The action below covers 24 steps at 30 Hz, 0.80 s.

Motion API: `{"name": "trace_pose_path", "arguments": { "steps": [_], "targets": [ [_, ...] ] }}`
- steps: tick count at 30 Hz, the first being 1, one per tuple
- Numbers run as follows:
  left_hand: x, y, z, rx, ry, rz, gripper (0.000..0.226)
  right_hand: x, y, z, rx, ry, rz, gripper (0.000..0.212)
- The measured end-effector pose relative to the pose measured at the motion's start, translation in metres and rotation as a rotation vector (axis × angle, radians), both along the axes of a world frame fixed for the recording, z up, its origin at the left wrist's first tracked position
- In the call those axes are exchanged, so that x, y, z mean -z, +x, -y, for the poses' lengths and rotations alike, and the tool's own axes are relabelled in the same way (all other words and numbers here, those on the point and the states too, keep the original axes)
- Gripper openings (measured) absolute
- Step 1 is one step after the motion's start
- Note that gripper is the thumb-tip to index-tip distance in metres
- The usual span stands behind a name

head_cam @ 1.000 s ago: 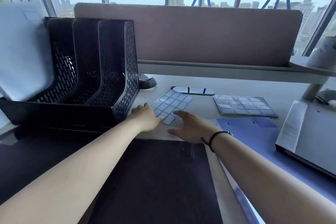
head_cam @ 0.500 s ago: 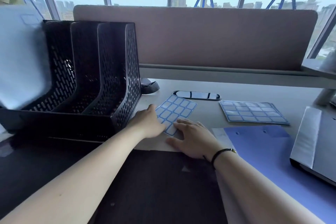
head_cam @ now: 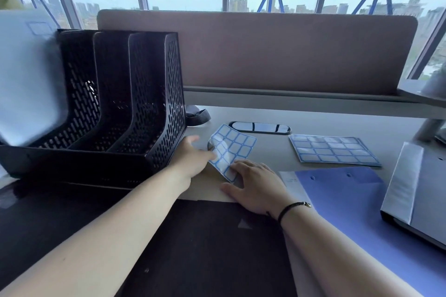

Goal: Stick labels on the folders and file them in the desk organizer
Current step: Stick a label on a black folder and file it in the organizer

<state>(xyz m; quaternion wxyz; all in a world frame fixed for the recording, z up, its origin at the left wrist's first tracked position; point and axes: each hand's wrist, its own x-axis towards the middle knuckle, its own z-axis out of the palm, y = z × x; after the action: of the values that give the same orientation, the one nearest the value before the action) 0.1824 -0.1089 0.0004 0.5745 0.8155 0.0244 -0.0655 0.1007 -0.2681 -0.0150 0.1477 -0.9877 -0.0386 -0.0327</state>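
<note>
A sheet of blue-bordered labels (head_cam: 235,146) lies on the desk just right of the black mesh desk organizer (head_cam: 135,108). My left hand (head_cam: 193,158) pinches the sheet's left edge, which curls up off the desk. My right hand (head_cam: 255,183) lies flat, its fingertips pressing the sheet's near corner down. A black folder (head_cam: 205,248) lies under my forearms at the front. To the right of it is a blue folder (head_cam: 350,202). A pale folder (head_cam: 26,72) stands in the organizer's leftmost slot, with a label outline near its top.
More label sheets (head_cam: 333,149) lie in a stack at mid right. A grey binder (head_cam: 424,190) sits at the far right edge. A glossy oval object (head_cam: 259,127) lies behind the labels, below the padded divider (head_cam: 265,50) and its shelf.
My left hand has gone from resting beside the sheet to lifting and curling its left edge. My right hand has slid onto the near corner and holds it down.
</note>
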Motion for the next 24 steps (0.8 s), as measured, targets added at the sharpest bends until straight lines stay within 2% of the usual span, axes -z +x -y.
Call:
{"name": "trace_pose_path", "arguments": {
  "steps": [3, 7, 10, 13, 18, 24],
  "targets": [
    [0.001, 0.002, -0.002, -0.054, -0.222, -0.126, 0.082, -0.004, -0.002, 0.002, 0.016, 0.015, -0.021, 0.062],
    [-0.006, -0.009, -0.007, -0.041, -0.423, -0.205, 0.047, -0.010, -0.002, 0.003, 0.026, 0.064, -0.049, 0.052],
    [-0.015, -0.029, -0.015, 0.074, -0.394, -0.244, 0.032, -0.016, -0.004, 0.002, 0.040, 0.122, -0.073, 0.058],
    [-0.021, -0.051, -0.025, 0.199, -0.379, -0.260, 0.030, -0.031, -0.013, -0.002, 0.002, 0.180, -0.107, 0.067],
    [-0.024, -0.082, -0.038, 0.280, -0.349, -0.231, 0.031, -0.054, -0.040, -0.010, -0.076, 0.259, -0.093, 0.065],
    [-0.031, -0.095, -0.047, 0.409, -0.227, -0.132, 0.027, -0.045, -0.073, -0.019, -0.053, 0.398, 0.037, 0.057]
  ]
}}
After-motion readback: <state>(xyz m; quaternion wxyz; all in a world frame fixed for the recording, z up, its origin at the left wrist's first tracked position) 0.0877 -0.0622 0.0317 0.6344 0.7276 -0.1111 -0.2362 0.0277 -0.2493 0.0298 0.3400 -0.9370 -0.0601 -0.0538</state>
